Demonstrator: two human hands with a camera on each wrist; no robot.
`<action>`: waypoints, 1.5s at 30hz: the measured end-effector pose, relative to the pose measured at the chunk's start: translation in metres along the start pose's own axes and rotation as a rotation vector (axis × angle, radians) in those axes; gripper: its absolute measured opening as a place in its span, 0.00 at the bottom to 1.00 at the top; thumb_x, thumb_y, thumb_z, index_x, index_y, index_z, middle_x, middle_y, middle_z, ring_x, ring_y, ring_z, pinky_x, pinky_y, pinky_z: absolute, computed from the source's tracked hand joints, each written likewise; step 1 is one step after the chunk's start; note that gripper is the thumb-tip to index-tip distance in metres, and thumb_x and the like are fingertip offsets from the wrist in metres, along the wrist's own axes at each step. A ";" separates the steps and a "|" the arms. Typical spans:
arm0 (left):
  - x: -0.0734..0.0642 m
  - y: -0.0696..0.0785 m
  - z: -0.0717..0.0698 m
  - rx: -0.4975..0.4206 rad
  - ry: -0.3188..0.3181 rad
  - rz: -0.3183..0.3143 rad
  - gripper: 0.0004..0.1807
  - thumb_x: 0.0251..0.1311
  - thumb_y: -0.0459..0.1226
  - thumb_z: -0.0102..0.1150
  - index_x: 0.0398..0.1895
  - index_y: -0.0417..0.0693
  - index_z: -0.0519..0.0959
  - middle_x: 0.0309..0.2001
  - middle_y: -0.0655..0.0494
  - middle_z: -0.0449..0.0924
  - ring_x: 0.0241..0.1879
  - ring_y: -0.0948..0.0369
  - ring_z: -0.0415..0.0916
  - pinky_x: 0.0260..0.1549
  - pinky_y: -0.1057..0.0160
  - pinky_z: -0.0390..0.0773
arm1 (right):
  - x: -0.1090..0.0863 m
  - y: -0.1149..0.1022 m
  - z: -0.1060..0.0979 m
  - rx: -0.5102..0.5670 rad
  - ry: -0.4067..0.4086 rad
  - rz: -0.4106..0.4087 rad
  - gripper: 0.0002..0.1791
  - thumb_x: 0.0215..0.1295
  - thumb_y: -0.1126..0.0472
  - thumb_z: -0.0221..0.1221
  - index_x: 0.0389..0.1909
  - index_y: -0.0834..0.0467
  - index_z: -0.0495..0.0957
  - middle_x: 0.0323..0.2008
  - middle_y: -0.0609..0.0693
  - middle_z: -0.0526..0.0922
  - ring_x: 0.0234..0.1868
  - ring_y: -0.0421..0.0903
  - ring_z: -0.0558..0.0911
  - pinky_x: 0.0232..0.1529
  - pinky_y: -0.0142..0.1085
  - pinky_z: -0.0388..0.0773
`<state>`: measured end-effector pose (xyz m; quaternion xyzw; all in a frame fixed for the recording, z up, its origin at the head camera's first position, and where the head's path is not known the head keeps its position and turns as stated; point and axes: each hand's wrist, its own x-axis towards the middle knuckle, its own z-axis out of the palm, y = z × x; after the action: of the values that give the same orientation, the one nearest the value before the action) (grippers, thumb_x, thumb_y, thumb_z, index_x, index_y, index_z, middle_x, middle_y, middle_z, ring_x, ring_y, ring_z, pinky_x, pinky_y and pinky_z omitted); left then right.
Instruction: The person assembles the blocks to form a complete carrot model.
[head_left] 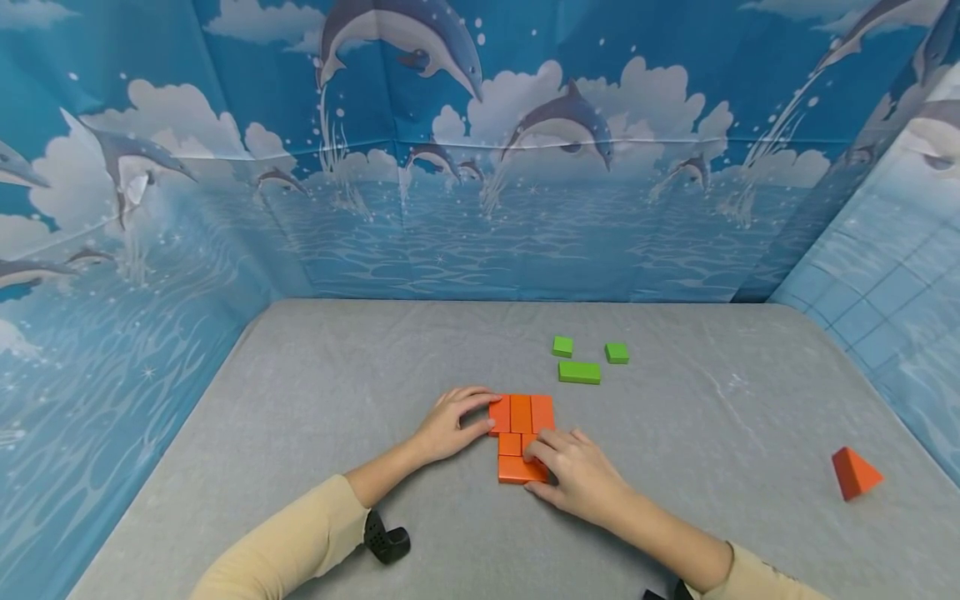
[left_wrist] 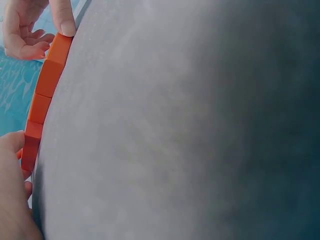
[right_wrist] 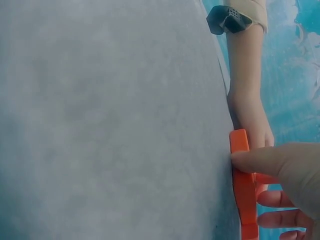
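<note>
orange blocks [head_left: 521, 414]: lying flat as one close group on the grey table [head_left: 360, 358], well in from its far edge, between both hands
far row: lying side by side as three oblong blocks, short ends facing the far edge
middle row: touching the far row as two small square blocks [head_left: 510, 444], partly hiding under right-hand fingers
near row: running parallel to the far edge as one long block [head_left: 513, 470]
left hand [head_left: 450, 425]: spreading thumb and forefinger apart, touching the left side of the far row; remaining fingers not showing clearly, cannot tell
right hand [head_left: 583, 479]: pinching the long block toward its right end, with thumb on the near face and forefinger bending over the top
green blocks [head_left: 579, 372]: lying as three pieces nearer the far edge
orange prism [head_left: 855, 473]: resting near the right edge, well apart
</note>
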<state>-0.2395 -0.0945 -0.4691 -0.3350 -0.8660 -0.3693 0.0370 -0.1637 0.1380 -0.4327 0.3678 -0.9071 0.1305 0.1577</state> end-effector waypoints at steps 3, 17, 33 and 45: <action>0.000 0.001 0.000 0.002 -0.001 -0.005 0.21 0.61 0.44 0.55 0.57 0.51 0.74 0.57 0.54 0.71 0.58 0.57 0.64 0.57 0.49 0.59 | 0.001 0.004 -0.005 0.047 0.007 0.021 0.18 0.43 0.48 0.70 0.32 0.52 0.77 0.32 0.43 0.76 0.34 0.40 0.75 0.34 0.38 0.68; 0.000 0.001 0.001 -0.004 0.011 0.017 0.21 0.61 0.43 0.56 0.57 0.51 0.74 0.56 0.54 0.71 0.58 0.56 0.64 0.57 0.48 0.59 | -0.064 0.115 -0.082 0.079 0.238 0.270 0.24 0.38 0.69 0.71 0.42 0.61 0.78 0.34 0.52 0.80 0.33 0.36 0.71 0.29 0.35 0.70; -0.001 0.003 -0.001 -0.003 0.002 0.003 0.21 0.61 0.43 0.55 0.57 0.50 0.74 0.57 0.53 0.71 0.58 0.56 0.64 0.57 0.47 0.59 | -0.199 0.201 -0.125 0.132 0.040 0.551 0.24 0.49 0.68 0.66 0.49 0.61 0.73 0.43 0.20 0.62 0.41 0.22 0.60 0.34 0.42 0.68; -0.001 0.002 0.000 0.002 0.014 0.023 0.21 0.61 0.43 0.55 0.57 0.50 0.74 0.56 0.53 0.71 0.58 0.55 0.64 0.56 0.46 0.60 | -0.225 0.226 -0.125 0.226 -0.314 0.801 0.35 0.59 0.56 0.61 0.60 0.72 0.60 0.52 0.77 0.60 0.48 0.69 0.61 0.33 0.51 0.70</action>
<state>-0.2378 -0.0940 -0.4677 -0.3421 -0.8623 -0.3703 0.0475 -0.1464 0.4802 -0.4312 0.0176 -0.9711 0.2222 -0.0859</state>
